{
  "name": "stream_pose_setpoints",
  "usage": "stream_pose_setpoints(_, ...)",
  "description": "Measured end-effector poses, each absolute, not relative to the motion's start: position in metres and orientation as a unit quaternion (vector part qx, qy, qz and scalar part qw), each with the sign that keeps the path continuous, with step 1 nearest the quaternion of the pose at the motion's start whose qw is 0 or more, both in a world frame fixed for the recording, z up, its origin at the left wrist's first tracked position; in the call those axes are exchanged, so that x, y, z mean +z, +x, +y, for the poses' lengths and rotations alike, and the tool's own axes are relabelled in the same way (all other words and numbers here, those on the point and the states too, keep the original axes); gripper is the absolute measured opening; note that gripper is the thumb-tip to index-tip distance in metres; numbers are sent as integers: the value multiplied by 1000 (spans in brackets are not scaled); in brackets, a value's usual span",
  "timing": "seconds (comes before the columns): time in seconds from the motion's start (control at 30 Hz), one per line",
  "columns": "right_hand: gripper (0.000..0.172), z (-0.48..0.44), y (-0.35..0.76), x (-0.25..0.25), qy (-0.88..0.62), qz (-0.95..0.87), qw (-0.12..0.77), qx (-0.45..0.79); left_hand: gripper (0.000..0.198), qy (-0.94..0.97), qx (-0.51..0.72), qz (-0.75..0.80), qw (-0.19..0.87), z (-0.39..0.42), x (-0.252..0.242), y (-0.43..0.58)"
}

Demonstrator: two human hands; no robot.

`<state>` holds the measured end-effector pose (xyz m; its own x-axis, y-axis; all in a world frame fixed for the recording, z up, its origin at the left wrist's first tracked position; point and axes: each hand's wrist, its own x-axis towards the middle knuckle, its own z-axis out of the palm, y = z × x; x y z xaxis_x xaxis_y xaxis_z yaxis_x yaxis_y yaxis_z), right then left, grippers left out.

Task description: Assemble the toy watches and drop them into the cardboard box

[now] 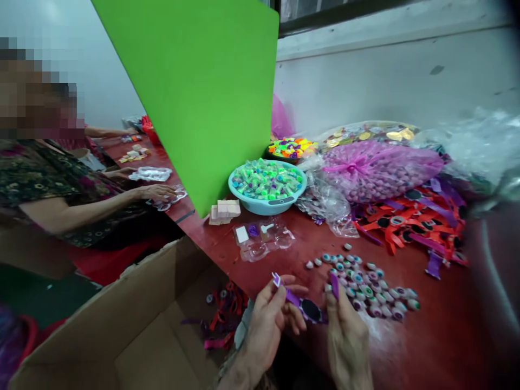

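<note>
Holds a purple toy watch (pixel 311 310) by its strap in left grip (pixel 265 319) and right grip (pixel 347 327), beside eyeball-like beads (pixel 368 291) near the table's (pixel 447 325) front edge.

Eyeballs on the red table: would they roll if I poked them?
The eyeballs look rounded, so a poked one would probably roll. They crowd together, which might stop it. Each looks small beside the right hand, so likely light.

purple strap (pixel 293 298) partly hidden, cardboard box (pixel 81 331) cut off
</note>
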<state>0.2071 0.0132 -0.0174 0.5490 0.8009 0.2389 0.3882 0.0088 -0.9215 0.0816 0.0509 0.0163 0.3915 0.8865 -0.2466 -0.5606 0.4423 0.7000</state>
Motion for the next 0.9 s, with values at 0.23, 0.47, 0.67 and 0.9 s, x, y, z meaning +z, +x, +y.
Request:
stream_pose_setpoints(0.23, 57, 11, 193, -7, -599, -712, 348, -119, 47, 403, 416, 437, 688, 49, 15, 78)
stream_pose_setpoints(0.47, 58, 3, 186, -3, -622, -707, 298, -157, 48, 439, 400, 428, 681, 42, 19, 74)
stream_pose_setpoints(0.67, 59, -1, 184, 7, -605, -723, 266, -202, 37, 489, 385, 468, 627, 41, 19, 72)
stream_pose_setpoints(0.9, 59, -2, 187, 15, -598, -733, 251, -206, 34, 547, 347, 457, 610, 43, 28, 67)
